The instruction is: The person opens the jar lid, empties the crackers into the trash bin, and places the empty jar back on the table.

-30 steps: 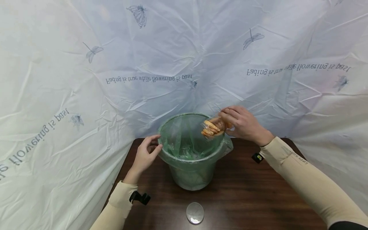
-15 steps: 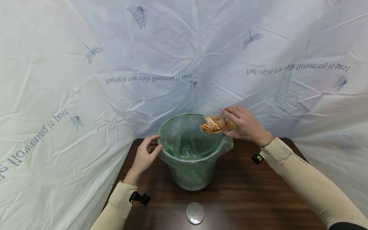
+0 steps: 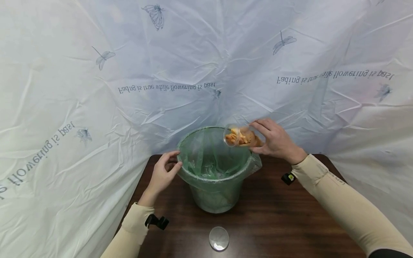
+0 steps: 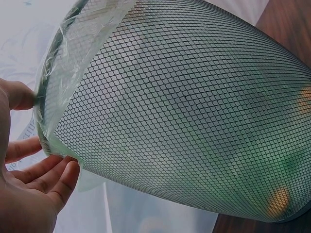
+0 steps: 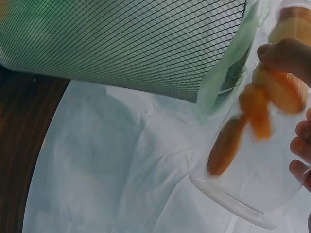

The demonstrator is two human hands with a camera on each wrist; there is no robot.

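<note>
A mesh trash bin (image 3: 216, 193) stands on the table, lined with a green plastic bag (image 3: 213, 157) folded over its rim. My left hand (image 3: 164, 172) holds the rim at the left side, its bent fingers and thumb against it. In the left wrist view the left hand's fingers (image 4: 63, 182) meet the bag's folded edge. My right hand (image 3: 274, 138) grips a clear plastic jar (image 3: 231, 136), tilted almost level over the bin's right rim. Orange-brown food pieces (image 3: 242, 138) lie inside; their exact kind cannot be told. The right wrist view shows pieces (image 5: 227, 145) blurred within the jar.
A round clear lid (image 3: 219, 239) lies on the dark wooden table (image 3: 274, 215), in front of the bin. A pale printed sheet (image 3: 180, 64) hangs behind and along both sides. Orange and green shapes (image 4: 279, 201) show through the bin's mesh.
The right hand has turned the jar, so its left end has risen and its round rim shows. The pieces have shifted inside. The left hand and bin have stayed in place.
</note>
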